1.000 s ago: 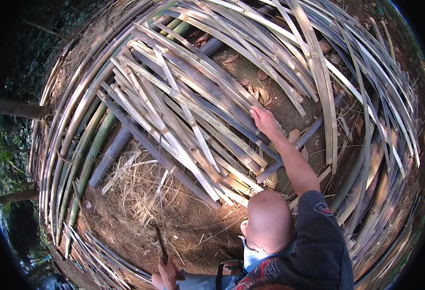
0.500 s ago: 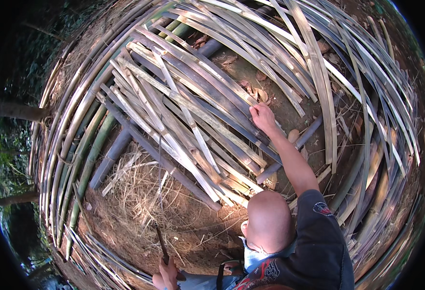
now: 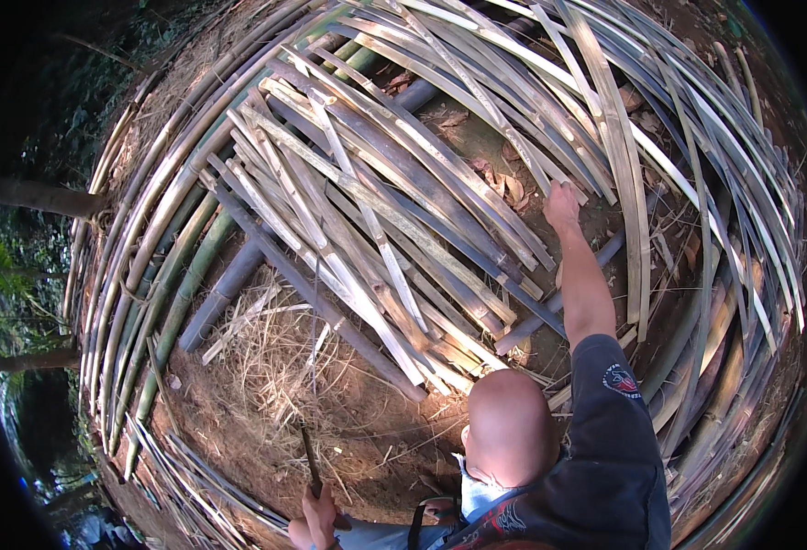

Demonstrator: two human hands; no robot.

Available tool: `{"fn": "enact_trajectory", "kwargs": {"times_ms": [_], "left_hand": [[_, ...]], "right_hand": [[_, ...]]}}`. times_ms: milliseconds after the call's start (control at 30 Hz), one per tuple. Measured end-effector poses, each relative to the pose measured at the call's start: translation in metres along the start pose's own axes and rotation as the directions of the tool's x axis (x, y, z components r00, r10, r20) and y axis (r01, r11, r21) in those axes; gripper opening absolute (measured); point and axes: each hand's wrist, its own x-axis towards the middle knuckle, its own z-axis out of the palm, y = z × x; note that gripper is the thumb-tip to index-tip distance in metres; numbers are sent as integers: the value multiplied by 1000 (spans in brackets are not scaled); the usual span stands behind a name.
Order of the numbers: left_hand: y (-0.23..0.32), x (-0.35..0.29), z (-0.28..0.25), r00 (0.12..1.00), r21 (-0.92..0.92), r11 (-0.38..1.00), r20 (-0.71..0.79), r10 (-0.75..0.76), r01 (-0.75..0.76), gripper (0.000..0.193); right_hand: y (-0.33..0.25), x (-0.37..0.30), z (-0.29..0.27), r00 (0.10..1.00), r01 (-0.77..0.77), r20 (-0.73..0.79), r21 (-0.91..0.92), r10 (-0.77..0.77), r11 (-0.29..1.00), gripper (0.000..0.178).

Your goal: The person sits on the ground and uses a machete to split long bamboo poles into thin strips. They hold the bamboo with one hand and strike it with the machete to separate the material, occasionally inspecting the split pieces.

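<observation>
My right hand (image 3: 564, 205) is stretched forward, its fingers closed at the near end of a pale split bamboo strip (image 3: 491, 115) among the far strips. My left hand (image 3: 319, 515), low at the lower edge, is wrapped round the handle of a long, thin-bladed knife (image 3: 308, 454). Its blade looks edge-on and points away from me over the shavings. Between my hands lies a slanting pile of split bamboo strips (image 3: 367, 197), pale and dark. My bent bare knee (image 3: 511, 417) shows through torn light blue jeans.
Green bamboo poles (image 3: 183, 307) line the left side. More long strips (image 3: 624, 156) curve along the far and right sides. Thick dark bamboo lengths (image 3: 225, 293) lie crosswise under the pile. Bamboo shavings (image 3: 270, 362) cover brown soil near the knife. Tree trunks (image 3: 41, 195) stand at the far left.
My right hand has moved right and slightly away, off a dark strip in the middle pile to the end of a farther pale strip. My left hand keeps its hold on the knife.
</observation>
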Motion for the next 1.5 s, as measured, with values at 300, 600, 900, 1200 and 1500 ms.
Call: {"fn": "enact_trajectory", "kwargs": {"times_ms": [300,600,900,1200,1500], "left_hand": [[-29,19,-2,998,-72,997,-51,-37,33,20],[-13,12,0,998,-14,1000,-58,-24,23,20],[-26,26,-5,998,-19,998,-20,-60,60,19],[-6,8,0,997,-38,997,-36,-66,65,19],[-10,16,-6,997,-19,997,-6,-72,71,20]], "right_hand": [[-71,-62,-4,896,353,-420,477,-143,805,36],[-76,-76,3,885,414,-423,518,-197,748,34],[-50,-5,9,960,106,-275,190,-50,976,52],[-38,12,-4,998,-56,-35,-11,55,998,50],[-70,-51,-24,977,151,-183,231,-110,961,36]]}}
